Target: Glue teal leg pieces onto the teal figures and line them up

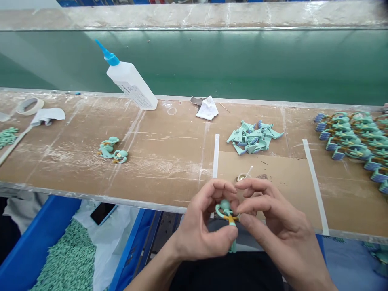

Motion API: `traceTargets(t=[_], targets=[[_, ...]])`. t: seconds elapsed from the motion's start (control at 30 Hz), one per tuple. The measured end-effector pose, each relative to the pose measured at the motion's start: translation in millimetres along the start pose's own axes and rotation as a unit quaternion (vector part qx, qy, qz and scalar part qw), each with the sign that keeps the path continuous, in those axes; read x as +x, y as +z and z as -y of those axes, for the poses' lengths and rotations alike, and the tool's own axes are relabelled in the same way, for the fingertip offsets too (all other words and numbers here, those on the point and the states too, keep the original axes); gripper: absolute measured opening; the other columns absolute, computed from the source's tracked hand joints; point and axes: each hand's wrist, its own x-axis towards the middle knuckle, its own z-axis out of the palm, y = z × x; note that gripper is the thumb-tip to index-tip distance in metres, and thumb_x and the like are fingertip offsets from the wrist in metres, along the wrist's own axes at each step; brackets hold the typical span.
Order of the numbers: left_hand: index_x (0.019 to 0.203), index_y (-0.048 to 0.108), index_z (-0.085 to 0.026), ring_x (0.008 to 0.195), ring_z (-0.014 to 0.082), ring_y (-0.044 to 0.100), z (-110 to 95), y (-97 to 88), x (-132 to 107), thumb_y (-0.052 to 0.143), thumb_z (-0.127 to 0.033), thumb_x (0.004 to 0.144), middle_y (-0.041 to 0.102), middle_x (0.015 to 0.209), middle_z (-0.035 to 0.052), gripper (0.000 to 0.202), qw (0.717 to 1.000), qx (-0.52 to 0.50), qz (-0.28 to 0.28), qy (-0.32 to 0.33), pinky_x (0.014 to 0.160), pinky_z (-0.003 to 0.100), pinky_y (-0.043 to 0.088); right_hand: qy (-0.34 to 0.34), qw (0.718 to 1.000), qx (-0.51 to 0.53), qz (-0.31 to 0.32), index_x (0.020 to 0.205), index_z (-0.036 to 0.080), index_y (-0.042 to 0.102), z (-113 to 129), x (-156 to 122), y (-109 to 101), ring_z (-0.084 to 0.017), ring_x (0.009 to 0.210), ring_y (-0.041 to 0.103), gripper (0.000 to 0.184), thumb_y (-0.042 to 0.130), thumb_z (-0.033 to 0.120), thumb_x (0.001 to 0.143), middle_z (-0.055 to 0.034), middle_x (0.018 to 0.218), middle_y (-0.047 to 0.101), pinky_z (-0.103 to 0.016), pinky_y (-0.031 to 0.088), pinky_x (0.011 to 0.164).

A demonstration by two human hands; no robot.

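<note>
Both my hands meet at the table's front edge around one small teal toy figure (226, 211) with an orange band. My left hand (202, 226) pinches it from the left with thumb and fingers curled. Fingertips of my right hand (274, 224) press on its right side. Just beyond my fingers a small round cap (241, 177) with a white stick in it sits on the brown board (169, 153). A heap of loose teal parts (254, 137) lies farther back.
A white glue bottle (129, 81) with a blue nozzle leans at the back. Two teal figures (112, 149) lie at the left, rows of assembled figures (354, 141) at the right. A tape roll (29, 106), crumpled paper (207, 108), and a blue bin (69, 258) of teal pieces below.
</note>
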Motion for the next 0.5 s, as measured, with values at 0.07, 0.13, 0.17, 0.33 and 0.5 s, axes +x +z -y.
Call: traceTargets(t=[0.07, 0.13, 0.17, 0.33, 0.5], targets=[[0.147, 0.063, -0.028, 0.089, 0.0201, 0.073, -14.4, -3.1, -2.5, 0.083, -0.015, 0.083, 0.076, 0.111, 0.0039, 0.068, 0.977, 0.2, -0.01, 0.076, 0.083, 0.032, 0.061, 0.019, 1.0, 0.013, -0.02, 0.111, 0.035, 0.085, -4.4, -3.0, -2.6, -0.025, 0.139, 0.077, 0.015, 0.08, 0.022, 0.115, -0.0036, 0.148, 0.077, -0.032, 0.065, 0.105], [0.154, 0.057, -0.027, 0.089, 0.0212, 0.075, -28.0, -3.3, -3.9, 0.075, -0.011, 0.085, 0.076, 0.113, 0.0037, 0.074, 0.924, 0.354, -0.007, 0.148, 0.086, 0.035, 0.064, 0.036, 0.999, 0.016, -0.028, 0.111, 0.035, 0.085, -8.5, -6.5, -3.5, -0.026, 0.139, 0.076, 0.013, 0.08, 0.023, 0.116, -0.0045, 0.146, 0.078, -0.031, 0.064, 0.101], [0.157, 0.055, -0.026, 0.091, 0.0225, 0.077, -33.6, -2.7, -4.3, 0.072, -0.011, 0.087, 0.077, 0.114, 0.0046, 0.073, 0.9, 0.4, -0.002, 0.173, 0.087, 0.036, 0.065, 0.041, 0.999, 0.017, -0.026, 0.112, 0.034, 0.085, -10.0, -8.1, -3.3, -0.025, 0.136, 0.077, 0.013, 0.08, 0.023, 0.116, -0.0049, 0.145, 0.078, -0.03, 0.064, 0.097], [0.167, 0.056, -0.025, 0.088, 0.0274, 0.078, -46.8, -0.6, -7.0, 0.076, -0.013, 0.095, 0.084, 0.117, 0.0088, 0.075, 0.872, 0.447, 0.007, 0.201, 0.082, 0.039, 0.064, 0.037, 0.999, 0.011, -0.014, 0.113, 0.032, 0.085, -12.1, -13.1, -0.8, -0.024, 0.124, 0.079, 0.013, 0.079, 0.021, 0.116, -0.0066, 0.143, 0.077, -0.03, 0.064, 0.092], [0.166, 0.072, -0.033, 0.095, 0.0338, 0.08, -48.3, 0.2, -16.8, 0.089, -0.014, 0.093, 0.086, 0.113, 0.0098, 0.077, 0.926, 0.353, -0.019, 0.134, 0.097, 0.048, 0.067, 0.013, 1.0, 0.004, 0.0, 0.117, 0.032, 0.087, -10.5, -11.4, 1.3, -0.026, 0.124, 0.081, 0.019, 0.078, 0.016, 0.114, -0.0075, 0.141, 0.08, -0.033, 0.067, 0.091]])
